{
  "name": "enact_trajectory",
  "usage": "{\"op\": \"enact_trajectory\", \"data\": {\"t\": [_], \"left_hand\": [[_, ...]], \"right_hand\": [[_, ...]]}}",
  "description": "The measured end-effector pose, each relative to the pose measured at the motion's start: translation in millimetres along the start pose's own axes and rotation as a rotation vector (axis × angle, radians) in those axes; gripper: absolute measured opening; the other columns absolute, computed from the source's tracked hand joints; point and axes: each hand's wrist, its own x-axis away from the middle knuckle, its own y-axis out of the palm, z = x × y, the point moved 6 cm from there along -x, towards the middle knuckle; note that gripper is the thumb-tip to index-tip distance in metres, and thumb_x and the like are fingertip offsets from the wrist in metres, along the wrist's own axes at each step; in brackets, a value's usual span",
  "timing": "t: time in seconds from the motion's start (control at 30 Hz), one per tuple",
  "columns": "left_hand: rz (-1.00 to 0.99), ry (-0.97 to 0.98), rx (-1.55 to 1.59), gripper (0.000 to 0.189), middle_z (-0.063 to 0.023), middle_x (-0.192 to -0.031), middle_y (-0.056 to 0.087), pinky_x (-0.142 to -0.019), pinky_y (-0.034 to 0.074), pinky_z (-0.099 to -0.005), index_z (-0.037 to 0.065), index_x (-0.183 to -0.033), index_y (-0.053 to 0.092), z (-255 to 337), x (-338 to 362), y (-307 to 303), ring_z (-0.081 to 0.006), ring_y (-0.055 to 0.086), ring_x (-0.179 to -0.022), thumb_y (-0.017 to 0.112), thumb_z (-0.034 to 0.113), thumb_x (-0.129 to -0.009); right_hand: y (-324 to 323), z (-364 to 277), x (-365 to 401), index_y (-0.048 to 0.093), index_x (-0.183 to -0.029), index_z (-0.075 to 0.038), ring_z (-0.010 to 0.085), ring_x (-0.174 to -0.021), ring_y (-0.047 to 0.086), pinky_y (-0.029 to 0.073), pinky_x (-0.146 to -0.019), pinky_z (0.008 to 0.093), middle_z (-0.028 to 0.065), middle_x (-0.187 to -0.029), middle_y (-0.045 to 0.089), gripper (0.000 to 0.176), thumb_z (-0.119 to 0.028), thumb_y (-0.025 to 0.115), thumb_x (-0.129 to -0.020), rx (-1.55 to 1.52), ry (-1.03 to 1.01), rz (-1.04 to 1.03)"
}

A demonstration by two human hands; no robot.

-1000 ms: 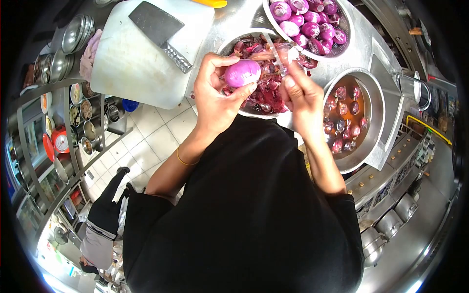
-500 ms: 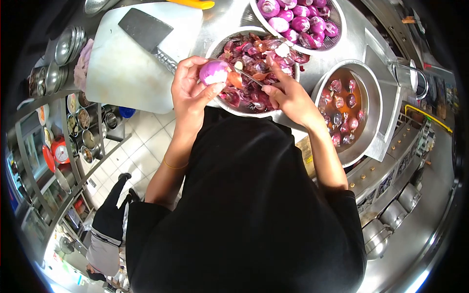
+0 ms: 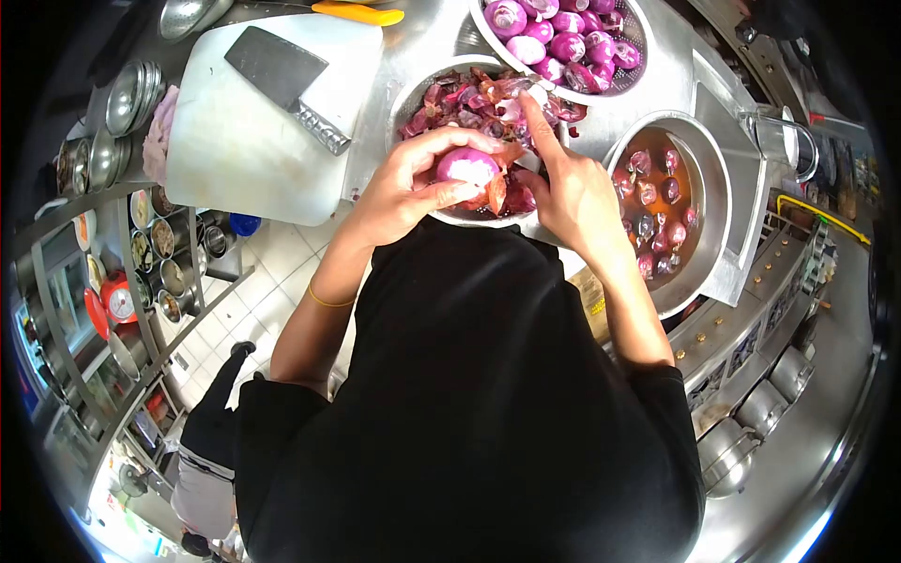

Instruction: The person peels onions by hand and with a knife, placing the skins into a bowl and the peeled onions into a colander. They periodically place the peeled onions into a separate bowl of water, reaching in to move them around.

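Observation:
My left hand (image 3: 399,192) is closed around a red onion (image 3: 467,167), purple with a pale patch and loose brown skin on its right side. Fingers curled, my right hand (image 3: 574,197) is close beside the onion, its index finger stretched forward. The small knife seen in it half a second ago is mostly hidden now, and its blade cannot be made out. Both hands are above a metal colander (image 3: 398,105) heaped with onion skins (image 3: 465,98).
A cleaver (image 3: 277,66) lies on the white cutting board (image 3: 253,169), near an orange-handled tool (image 3: 357,13). Behind stands a colander of peeled onions (image 3: 568,45). A steel basin (image 3: 715,202) at right holds unpeeled onions in brownish water. Another person (image 3: 206,469) is at lower left.
My left hand has moved right and down with the onion, closer to my right hand. The knife blade, visible before, is now hidden. The other person has shifted slightly.

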Motion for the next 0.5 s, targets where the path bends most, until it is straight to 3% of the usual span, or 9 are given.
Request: {"op": "enact_trajectory", "data": {"t": [0.03,0.1,0.23,0.3,0.37,0.43,0.5], "left_hand": [[-0.002,-0.006,0.000,0.052,-0.0172,-0.132,0.049,-0.101,0.037,-0.0358,-0.003,-0.117,0.053,-0.8,1.6,0.6,-0.0225,0.051,-0.117,0.069,0.031,-0.080],[0.045,0.066,-0.027,0.033,-0.0128,-0.129,0.051,-0.100,0.040,-0.0333,-0.001,-0.114,0.056,3.5,5.4,-1.5,-0.0207,0.050,-0.119,0.063,0.009,-0.084],[0.117,0.093,-0.146,0.033,-0.0140,-0.130,0.051,-0.101,0.038,-0.0347,0.000,-0.111,0.057,6.9,12.6,-3.4,-0.0229,0.048,-0.122,0.066,0.009,-0.080],[-0.015,0.179,-0.317,0.034,-0.0151,-0.130,0.052,-0.101,0.038,-0.0368,0.001,-0.108,0.057,18.5,12.4,7.3,-0.0267,0.049,-0.122,0.067,0.009,-0.077],[-0.156,0.065,-0.279,0.032,-0.0169,-0.133,0.050,-0.102,0.037,-0.0396,0.001,-0.106,0.058,17.1,11.4,25.4,-0.0299,0.048,-0.125,0.067,0.008,-0.076],[-0.128,0.134,-0.475,0.032,-0.0192,-0.134,0.048,-0.101,0.038,-0.0403,0.001,-0.105,0.057,14.6,5.8,31.4,-0.0328,0.046,-0.126,0.067,0.008,-0.076],[-0.037,0.082,-0.543,0.032,-0.0206,-0.135,0.047,-0.101,0.039,-0.0407,0.000,-0.105,0.057,3.2,1.4,23.7,-0.0359,0.045,-0.126,0.067,0.008,-0.076]], "right_hand": [[1.2,0.9,0.0,0.019,-0.147,-0.021,0.0393,-0.064,0.062,0.049,-0.062,0.0474,0.0206,-0.064,0.061,0.088,-0.011,0.069,-0.076,-0.004,0.004,-0.002],[4.2,2.6,-1.0,0.018,-0.148,-0.021,0.0402,-0.064,0.062,0.048,-0.061,0.0479,0.0212,-0.065,0.061,0.088,-0.011,0.069,-0.076,-0.045,0.022,-0.013],[7.4,5.9,0.2,0.015,-0.148,-0.020,0.0414,-0.066,0.062,0.047,-0.061,0.0491,0.0236,-0.066,0.061,0.090,-0.007,0.067,-0.076,-0.035,-0.004,0.037],[6.9,5.6,-1.5,0.014,-0.148,-0.020,0.0421,-0.067,0.062,0.047,-0.062,0.0496,0.0245,-0.068,0.061,0.090,-0.005,0.066,-0.076,-0.063,-0.006,0.051],[4.8,3.2,-2.4,0.013,-0.148,-0.020,0.0429,-0.069,0.061,0.046,-0.063,0.0502,0.0255,-0.069,0.061,0.090,-0.003,0.065,-0.076,-0.090,-0.011,0.063],[3.4,-0.4,-3.7,0.012,-0.148,-0.020,0.0441,-0.071,0.061,0.046,-0.064,0.0512,0.0267,-0.071,0.061,0.091,0.000,0.063,-0.076,-0.189,0.002,0.016],[-4.5,-3.3,-1.0,0.014,-0.148,-0.021,0.0442,-0.072,0.061,0.046,-0.065,0.0513,0.0273,-0.073,0.061,0.089,0.001,0.062,-0.076,-0.178,0.000,0.029]]}}
